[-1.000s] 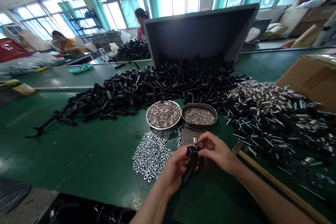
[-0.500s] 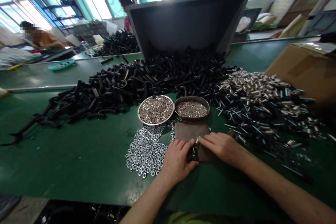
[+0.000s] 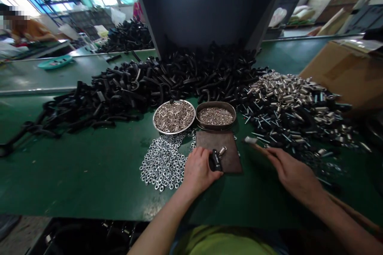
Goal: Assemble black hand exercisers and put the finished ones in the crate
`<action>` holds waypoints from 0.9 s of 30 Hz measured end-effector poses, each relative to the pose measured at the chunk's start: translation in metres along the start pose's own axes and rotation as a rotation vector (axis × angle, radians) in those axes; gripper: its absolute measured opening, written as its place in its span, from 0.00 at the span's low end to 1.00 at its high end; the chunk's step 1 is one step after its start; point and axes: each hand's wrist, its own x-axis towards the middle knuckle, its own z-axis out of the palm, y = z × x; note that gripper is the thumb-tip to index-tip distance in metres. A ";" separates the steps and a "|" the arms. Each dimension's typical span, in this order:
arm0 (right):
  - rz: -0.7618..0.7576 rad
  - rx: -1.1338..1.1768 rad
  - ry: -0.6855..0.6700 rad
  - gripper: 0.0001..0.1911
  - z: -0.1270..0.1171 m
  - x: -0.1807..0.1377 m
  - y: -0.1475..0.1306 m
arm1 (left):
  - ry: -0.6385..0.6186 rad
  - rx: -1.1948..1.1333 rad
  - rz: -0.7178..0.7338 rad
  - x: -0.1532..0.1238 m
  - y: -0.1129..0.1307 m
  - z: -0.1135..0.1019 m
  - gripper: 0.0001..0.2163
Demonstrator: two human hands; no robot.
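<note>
Right hand [image 3: 295,170] has cleared the plate [image 3: 232,155] edge, gripping a hammer [image 3: 261,149] (open table [image 3: 257,191] between); left hand [image 3: 198,170] clamps a black part [image 3: 216,161].

A short black part [image 3: 216,161] with a glossy surface lies on the left side of a flat, dull brown plate [image 3: 233,159], pinched between the fingers and thumb of the left hand [image 3: 199,169], which hides some of it. A small silver ribbed piece [image 3: 222,151] sits at its upper right end, leaning to the right. A hammer [image 3: 261,150] with a long, thin wooden handle slants in the right hand [image 3: 299,175], its pale, slightly blurred head just right of the plate.
</note>
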 end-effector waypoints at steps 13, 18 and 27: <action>-0.241 0.270 0.169 0.21 -0.014 0.017 -0.056 | 0.014 0.035 -0.007 0.000 -0.001 0.002 0.24; -0.335 0.079 -0.048 0.21 0.012 0.011 -0.044 | 0.002 0.044 -0.008 0.000 0.000 0.001 0.24; -0.114 -0.390 0.131 0.19 0.030 -0.001 0.022 | 0.116 -0.253 -0.216 0.002 0.004 0.000 0.24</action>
